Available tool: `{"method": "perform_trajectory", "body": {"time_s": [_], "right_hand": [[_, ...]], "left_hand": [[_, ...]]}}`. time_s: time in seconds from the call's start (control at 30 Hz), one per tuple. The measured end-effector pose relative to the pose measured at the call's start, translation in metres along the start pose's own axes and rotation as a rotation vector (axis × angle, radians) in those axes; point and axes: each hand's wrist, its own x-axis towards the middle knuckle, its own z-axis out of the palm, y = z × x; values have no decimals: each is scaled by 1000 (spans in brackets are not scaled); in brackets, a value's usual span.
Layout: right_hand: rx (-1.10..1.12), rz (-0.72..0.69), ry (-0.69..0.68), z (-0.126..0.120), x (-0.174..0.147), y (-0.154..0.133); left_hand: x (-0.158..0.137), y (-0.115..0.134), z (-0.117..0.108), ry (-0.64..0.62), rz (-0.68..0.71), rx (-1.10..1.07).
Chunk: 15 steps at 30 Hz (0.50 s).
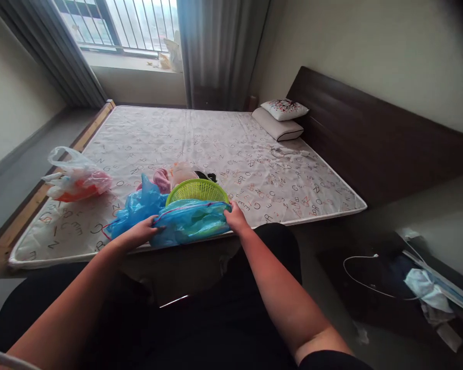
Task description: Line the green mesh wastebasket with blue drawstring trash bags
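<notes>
A translucent blue plastic bag [189,221] with a red drawstring edge covers the near side of a yellow-green plastic basket [198,190] at the mattress edge. My left hand [142,231] grips the bag near its red edge, left of the basket. On the other side, my right hand [236,218] pinches the bag beside the basket's right rim. More of the blue plastic lies bunched to the left of the basket. Behind the basket sit a pink cloth [162,180], a clear bag with something orange, and a black item [206,177].
The bare mattress [170,133] carries a knotted plastic bag with red contents [81,180] at the left. Two pillows [281,118] rest by the dark headboard [355,123]. A low dark table at the right holds a white cable [364,285] and crumpled white material [426,288].
</notes>
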Motion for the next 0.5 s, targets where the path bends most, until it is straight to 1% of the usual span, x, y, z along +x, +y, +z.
{"method": "perform_trajectory", "body": {"time_s": [0.03,0.1,0.17,0.23,0.3,0.4,0.5], "right_hand": [[12,-16,-23,6,-3,0],[28,-39,-28,14,-5,-2],[32,-64,35,17,-3,-3],[28,-100,111,17,3,-5],[11,-153,143,15,10,-7],[-37,-271,122,16,18,-9],[-44,-356,62,19,19,-13]], "left_hand": [[2,-1,-1,25,11,-21],[6,-2,0,119,51,-95],[11,-3,2,194,85,-183],[15,-3,4,222,100,-275],[18,-4,4,242,99,-312],[20,-4,3,312,113,-289],[21,-4,3,302,123,-301]]}}
